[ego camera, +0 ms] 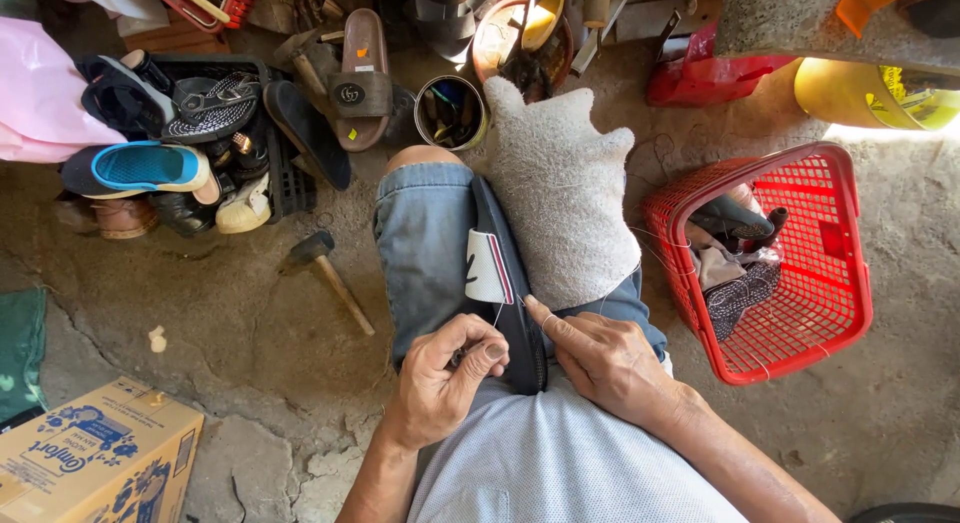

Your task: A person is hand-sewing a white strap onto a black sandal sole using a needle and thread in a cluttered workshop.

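Hand-stitching of a shoe, seen from above. A dark shoe [510, 303] with a white and red side panel is laid lengthwise on the person's left thigh, its heel end towards the body, beside a grey felt-like pad [563, 198] draped over the other knee. The left hand [447, 378] is closed, thumb against fingers, on a small tool at the shoe's edge; the tool itself is too hidden to be told. The right hand [610, 358] is pressed on the shoe's other side, forefinger extended onto the seam, and no grip on anything is shown. A pale thread [655, 251] is seen trailing over the pad.

The step in hand is judged to be the drawing of a stitch along the seam; steady pressure on the shoe is called for.

On the floor, a hammer [325, 273] lies towards the left, a red basket [800, 273] towards the right.
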